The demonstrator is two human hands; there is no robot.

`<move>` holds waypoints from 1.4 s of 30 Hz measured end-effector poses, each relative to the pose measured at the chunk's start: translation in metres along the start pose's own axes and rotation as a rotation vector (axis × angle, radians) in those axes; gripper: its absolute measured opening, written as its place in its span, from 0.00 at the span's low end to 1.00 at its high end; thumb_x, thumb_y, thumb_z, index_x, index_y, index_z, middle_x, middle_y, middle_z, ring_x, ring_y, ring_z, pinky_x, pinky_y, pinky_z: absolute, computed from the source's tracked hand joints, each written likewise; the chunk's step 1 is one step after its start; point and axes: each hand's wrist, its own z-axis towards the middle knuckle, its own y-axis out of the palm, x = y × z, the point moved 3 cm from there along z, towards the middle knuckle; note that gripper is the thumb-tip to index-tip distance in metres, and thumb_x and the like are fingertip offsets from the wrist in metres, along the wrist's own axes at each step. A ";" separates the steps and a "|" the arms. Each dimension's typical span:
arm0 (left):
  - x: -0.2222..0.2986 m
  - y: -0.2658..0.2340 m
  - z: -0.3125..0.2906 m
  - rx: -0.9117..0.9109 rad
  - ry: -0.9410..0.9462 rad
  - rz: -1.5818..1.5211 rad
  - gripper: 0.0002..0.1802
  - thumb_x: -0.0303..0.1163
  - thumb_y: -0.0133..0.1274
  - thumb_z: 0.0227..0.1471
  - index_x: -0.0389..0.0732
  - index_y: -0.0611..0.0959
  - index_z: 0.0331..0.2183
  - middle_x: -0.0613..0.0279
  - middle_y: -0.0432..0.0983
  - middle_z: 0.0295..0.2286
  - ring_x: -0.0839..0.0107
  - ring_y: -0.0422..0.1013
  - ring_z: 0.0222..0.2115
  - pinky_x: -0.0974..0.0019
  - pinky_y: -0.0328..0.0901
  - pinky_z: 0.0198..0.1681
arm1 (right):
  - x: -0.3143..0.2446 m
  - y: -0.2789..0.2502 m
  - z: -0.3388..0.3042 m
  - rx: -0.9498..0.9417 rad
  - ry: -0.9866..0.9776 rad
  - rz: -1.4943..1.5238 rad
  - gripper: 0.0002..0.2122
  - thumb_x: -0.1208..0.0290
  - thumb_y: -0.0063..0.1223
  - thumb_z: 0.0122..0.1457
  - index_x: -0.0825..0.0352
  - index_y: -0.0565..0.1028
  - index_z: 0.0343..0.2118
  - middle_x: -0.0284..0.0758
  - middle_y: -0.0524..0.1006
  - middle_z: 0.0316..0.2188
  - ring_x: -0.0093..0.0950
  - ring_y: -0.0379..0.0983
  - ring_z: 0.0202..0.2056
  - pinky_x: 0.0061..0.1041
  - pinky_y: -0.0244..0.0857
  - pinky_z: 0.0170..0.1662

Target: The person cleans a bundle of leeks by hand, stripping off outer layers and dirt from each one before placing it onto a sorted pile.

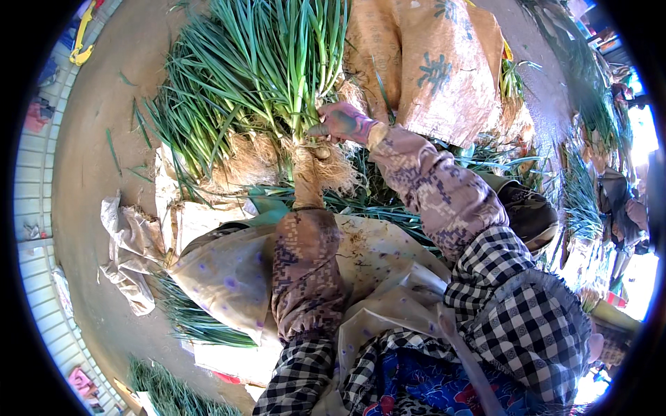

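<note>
Fingers closed, my right hand (345,123) grips a bunch of green onions (300,90) low on the pale stems, its thumb pointing left. My left hand (306,166) reaches up from below to the same stem base, and its fingers are partly hidden among the stems and the brown stringy roots (336,170). From there the long green leaves fan upward. Against the bunch's left side lies a heap of more green onions (198,125) with matted roots. Both forearms wear camouflage sleeve covers over black-and-white checked sleeves.
An orange-tan woven sack (444,69) lies at the far right of the bunch. A spotted plastic sheet (236,277) covers my lap. A crumpled whitish cloth (132,249) is on the floor at left. More green onions (583,194) lie at right, and a yellow object (82,41) far left.
</note>
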 end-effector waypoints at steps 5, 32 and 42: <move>0.009 -0.059 0.006 0.138 0.260 0.118 0.18 0.39 0.46 0.52 0.35 0.71 0.40 0.60 0.73 0.29 0.72 0.70 0.24 0.71 0.67 0.24 | 0.034 -0.020 0.014 0.195 -0.062 0.592 0.15 0.79 0.50 0.43 0.77 0.69 0.36 0.49 0.73 0.33 0.36 0.71 0.36 0.28 0.66 0.40; -0.019 0.043 -0.029 -0.116 0.401 0.908 0.10 0.18 0.54 0.40 0.38 0.70 0.25 0.70 0.67 0.21 0.80 0.63 0.22 0.78 0.61 0.27 | 0.090 -0.021 0.025 0.276 -0.103 -0.161 0.18 0.60 0.57 0.46 0.73 0.70 0.29 0.39 0.73 0.30 0.27 0.67 0.36 0.23 0.59 0.39; -0.058 0.014 -0.035 -0.209 -0.643 -0.244 0.24 0.43 0.38 0.54 0.32 0.65 0.45 0.53 0.69 0.36 0.60 0.68 0.36 0.61 0.66 0.38 | 0.076 -0.006 -0.066 0.012 -0.123 1.045 0.16 0.79 0.53 0.46 0.77 0.67 0.39 0.43 0.71 0.37 0.34 0.69 0.39 0.30 0.65 0.43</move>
